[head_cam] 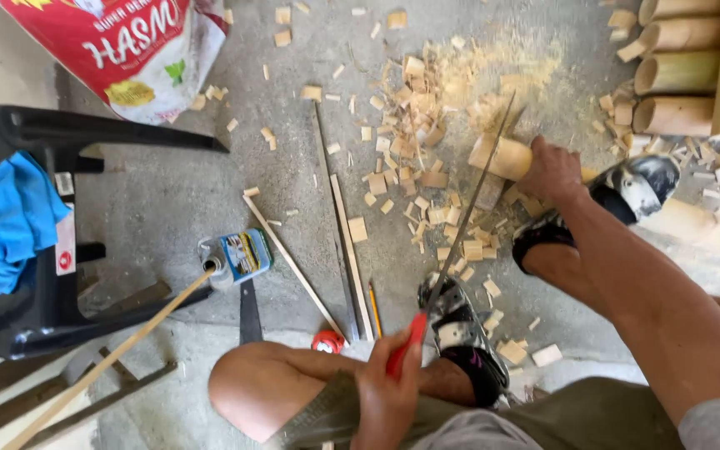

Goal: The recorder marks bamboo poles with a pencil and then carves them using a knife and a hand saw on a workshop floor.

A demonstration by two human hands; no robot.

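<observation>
A short bamboo piece (502, 157) is held down on the concrete floor (177, 192), amid a litter of wood chips (414, 179) and sawdust. It is gripped by the right hand (550, 169), whose fingers are curled tight around the end nearest the person. A long thin saw blade (470, 208) is laid slantwise across the bamboo piece, its tip reaching just past it into the sawdust. The saw's red handle (406, 342) is clasped by the left hand (387, 392), with the fingers wrapped closed around it, well below the bamboo piece and near the bent knee.

Just below the bamboo piece, two feet in black sandals (460, 333) are planted among the chips. To the upper right of the bamboo piece, a stack of cut bamboo tubes (677, 75) is seen, open ends facing left. To the left of the bamboo piece, several thin wooden strips (347, 250) are laid on the floor, and further left a small tin can (235, 258) lies on its side. Far left of the bamboo piece, a black plastic chair (35, 308) is draped with a blue cloth (6, 221). A red and white sack (139, 50) stands at the upper left.
</observation>
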